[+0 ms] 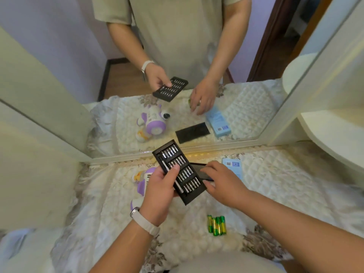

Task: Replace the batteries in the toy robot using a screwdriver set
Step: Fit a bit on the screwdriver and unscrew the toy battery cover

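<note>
- The toy robot [144, 179], purple-and-white plastic, lies beyond the left hand [160, 191]'s knuckles, mostly hidden.
- The right hand [223, 184] bends its fingers over a flat black sleeve [198, 166]; whether it grips is unclear.
- The left thumb and fingers clamp the rectangular black bit tray [186, 175], its long axis running away and leftward, with metal bits in rows.
- Green batteries [216, 225] lie on the quilted cloth [266, 174], nearer than the right wrist.

The screwdriver set [178, 170] sits in the left hand [160, 191], up above the quilted cloth [275, 184]. The toy robot [142, 182] lies on the cloth to the left, partly behind that hand. The case cover [197, 166] lies just right of the set, under the right hand [222, 184]. A box [233, 166] lies farther right. The batteries [216, 225] lie side by side, nearer the person. A mirror [122, 79] stands at the back.
</note>
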Motion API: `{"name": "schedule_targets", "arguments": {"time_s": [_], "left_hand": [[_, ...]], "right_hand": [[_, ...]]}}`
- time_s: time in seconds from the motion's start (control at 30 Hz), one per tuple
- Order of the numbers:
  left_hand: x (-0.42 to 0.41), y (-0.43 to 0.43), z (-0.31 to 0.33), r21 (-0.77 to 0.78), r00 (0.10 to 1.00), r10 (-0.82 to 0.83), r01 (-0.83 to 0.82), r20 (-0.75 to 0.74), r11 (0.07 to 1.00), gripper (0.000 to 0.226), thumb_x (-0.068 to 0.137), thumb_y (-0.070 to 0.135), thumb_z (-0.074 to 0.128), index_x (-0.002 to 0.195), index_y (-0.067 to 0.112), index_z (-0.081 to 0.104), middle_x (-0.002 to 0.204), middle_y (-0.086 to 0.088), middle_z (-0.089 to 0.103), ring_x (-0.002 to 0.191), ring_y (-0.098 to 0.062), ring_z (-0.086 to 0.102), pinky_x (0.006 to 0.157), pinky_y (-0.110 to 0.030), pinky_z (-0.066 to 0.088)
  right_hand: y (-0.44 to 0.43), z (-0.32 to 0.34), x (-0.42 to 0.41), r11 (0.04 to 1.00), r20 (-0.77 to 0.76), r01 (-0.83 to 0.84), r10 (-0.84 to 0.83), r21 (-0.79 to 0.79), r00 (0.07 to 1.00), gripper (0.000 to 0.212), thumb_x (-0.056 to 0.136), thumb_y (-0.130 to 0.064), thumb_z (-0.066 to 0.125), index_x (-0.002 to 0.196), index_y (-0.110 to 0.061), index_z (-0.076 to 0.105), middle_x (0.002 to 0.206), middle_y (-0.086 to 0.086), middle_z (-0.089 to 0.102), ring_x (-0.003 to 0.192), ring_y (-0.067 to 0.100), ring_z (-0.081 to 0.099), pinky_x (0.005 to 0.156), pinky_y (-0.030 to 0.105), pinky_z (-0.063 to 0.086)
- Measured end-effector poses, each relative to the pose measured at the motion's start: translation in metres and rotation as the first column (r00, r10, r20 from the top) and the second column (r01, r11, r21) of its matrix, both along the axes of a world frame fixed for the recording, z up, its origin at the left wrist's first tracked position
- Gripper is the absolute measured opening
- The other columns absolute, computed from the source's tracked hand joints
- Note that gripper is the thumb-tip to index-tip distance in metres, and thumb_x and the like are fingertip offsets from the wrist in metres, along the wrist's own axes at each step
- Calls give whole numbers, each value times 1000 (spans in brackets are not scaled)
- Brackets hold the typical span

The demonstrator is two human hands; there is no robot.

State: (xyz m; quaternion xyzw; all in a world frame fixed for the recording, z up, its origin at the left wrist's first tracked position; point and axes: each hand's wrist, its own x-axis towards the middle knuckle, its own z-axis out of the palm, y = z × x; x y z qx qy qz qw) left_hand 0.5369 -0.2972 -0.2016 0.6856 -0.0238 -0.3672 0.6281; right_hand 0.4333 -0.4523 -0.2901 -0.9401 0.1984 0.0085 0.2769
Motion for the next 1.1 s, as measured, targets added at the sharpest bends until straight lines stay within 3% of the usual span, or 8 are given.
{"name": "schedule_targets", "arguments": {"time_s": [0.2, 0.33, 0.47, 0.6, 0.77, 0.97, 1.1], "left_hand": [[-36, -6, 18, -15, 996, -54, 56, 68, 998, 19, 94, 2, 56, 104, 16, 65, 97, -3, 76, 84, -16, 73, 60, -31, 57], [-58, -14, 34, -8, 985, -118, 120, 126, 993, 23, 93, 2, 58, 108, 17, 68, 99, -5, 76, 90, -23, 73, 66, -39, 59], [-74, -23, 48, 1, 974, -147, 149, 172, 989, 24, 92, 3, 59, 109, 17, 69, 100, -10, 75, 92, -28, 72, 76, -51, 60], [-89, -29, 61, 6, 970, -157, 159, 187, 987, 24, 92, 2, 59, 111, 14, 67, 102, -13, 74, 92, -30, 72, 76, -54, 59], [-105, -38, 74, 14, 962, -160, 161, 221, 987, 24, 92, -1, 57, 106, 15, 67, 97, -12, 75, 89, -30, 73, 73, -51, 60], [-117, -51, 93, -15, 939, -234, 245, 251, 969, 27, 90, -8, 54, 102, 11, 68, 85, -5, 74, 81, -23, 72, 62, -31, 58], [-124, -60, 109, -40, 937, -239, 257, 255, 966, 24, 91, -7, 56, 100, 12, 68, 84, -5, 73, 77, -23, 72, 56, -32, 56]], "right_hand": [[-6, 91, -31, 985, 254, 11, -55, 171, 966, 18, 93, -25, 56, 110, -23, 61, 103, -18, 47, 94, -2, 49, 81, 22, 44], [-13, 126, -43, 988, 383, -134, 94, 79, 919, 22, 91, -27, 57, 110, -21, 63, 105, -14, 50, 88, -2, 48, 78, 16, 44], [-20, 139, -52, 975, 411, -218, 217, -46, 885, 27, 88, -35, 52, 105, -20, 66, 101, -7, 54, 84, 8, 53, 69, 29, 51], [-29, 141, -62, 967, 425, -238, 252, -88, 869, 29, 88, -37, 50, 105, -19, 67, 99, -6, 52, 81, 12, 55, 66, 36, 53], [-37, 147, -76, 966, 464, -245, 255, -83, 848, 31, 88, -33, 52, 107, -17, 69, 96, -5, 55, 79, 11, 55, 65, 34, 53], [-52, 167, -95, 963, 540, -257, 262, -86, 800, 24, 88, -25, 56, 98, -11, 72, 94, -1, 62, 80, 13, 62, 67, 33, 54], [-68, 185, -103, 944, 547, -299, 326, -140, 771, 24, 89, -26, 57, 99, -11, 73, 94, -1, 63, 79, 11, 61, 70, 28, 54]]}}
